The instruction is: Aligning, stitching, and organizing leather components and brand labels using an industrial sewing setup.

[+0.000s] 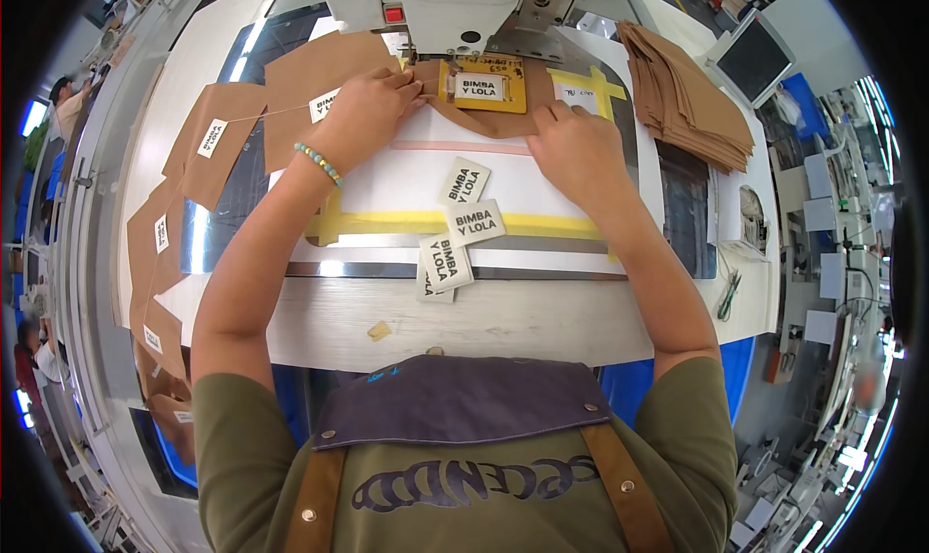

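Note:
Under the head of a sewing machine [445, 16] lies a brown fabric piece [494, 124], its lower edge curving toward me. On top of it sits a yellow template frame [519, 96] around a white printed label [478, 87]. My left hand [373, 113] is closed at the left end of the piece, close to the needle area, with its fingertips pinched together. At the right end, my right hand [581, 156] is closed with thumb and forefinger on the fabric edge. Several loose white labels [476, 221] overlap in front of me on the white sheet.
Brown pieces with labels [218, 147], joined by thread, trail down the table's left side. A stack of plain brown pieces [677, 93] lies at the right. Beyond are a monitor [755, 58], a white box [747, 219] and thread snips [729, 297]. Yellow tape [464, 222] borders the white sheet.

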{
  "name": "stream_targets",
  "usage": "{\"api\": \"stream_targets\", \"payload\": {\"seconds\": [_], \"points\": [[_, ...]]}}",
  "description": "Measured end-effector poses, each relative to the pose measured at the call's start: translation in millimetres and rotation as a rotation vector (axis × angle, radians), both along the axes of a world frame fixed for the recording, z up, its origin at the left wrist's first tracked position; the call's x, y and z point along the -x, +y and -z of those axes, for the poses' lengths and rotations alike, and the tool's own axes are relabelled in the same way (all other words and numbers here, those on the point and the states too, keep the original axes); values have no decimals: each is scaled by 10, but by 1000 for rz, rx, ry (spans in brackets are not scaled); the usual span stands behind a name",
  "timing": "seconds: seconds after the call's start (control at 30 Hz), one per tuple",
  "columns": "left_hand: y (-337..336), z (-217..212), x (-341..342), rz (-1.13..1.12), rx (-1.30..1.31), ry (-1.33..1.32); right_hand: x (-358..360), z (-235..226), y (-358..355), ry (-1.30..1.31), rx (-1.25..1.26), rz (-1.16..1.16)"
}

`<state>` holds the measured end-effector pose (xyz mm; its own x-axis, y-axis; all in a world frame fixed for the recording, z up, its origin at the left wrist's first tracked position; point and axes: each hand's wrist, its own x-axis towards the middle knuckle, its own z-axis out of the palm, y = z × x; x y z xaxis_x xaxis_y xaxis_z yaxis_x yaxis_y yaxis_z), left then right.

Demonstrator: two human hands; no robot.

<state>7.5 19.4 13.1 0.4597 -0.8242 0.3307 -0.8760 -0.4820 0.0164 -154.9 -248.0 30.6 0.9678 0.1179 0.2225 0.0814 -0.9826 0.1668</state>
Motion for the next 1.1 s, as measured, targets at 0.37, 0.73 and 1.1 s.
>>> {"api": "stream_targets", "payload": {"seconds": [0.37, 0.73, 1.1], "points": [[754, 0, 238, 121, -194, -366, 369, -118, 3, -254, -65, -370], [2131, 87, -312, -451, -70, 59, 537, -608, -1346, -375, -71, 195], [1413, -234, 255, -271, 156, 210, 650, -478, -1978, -362, -178, 374]]}}
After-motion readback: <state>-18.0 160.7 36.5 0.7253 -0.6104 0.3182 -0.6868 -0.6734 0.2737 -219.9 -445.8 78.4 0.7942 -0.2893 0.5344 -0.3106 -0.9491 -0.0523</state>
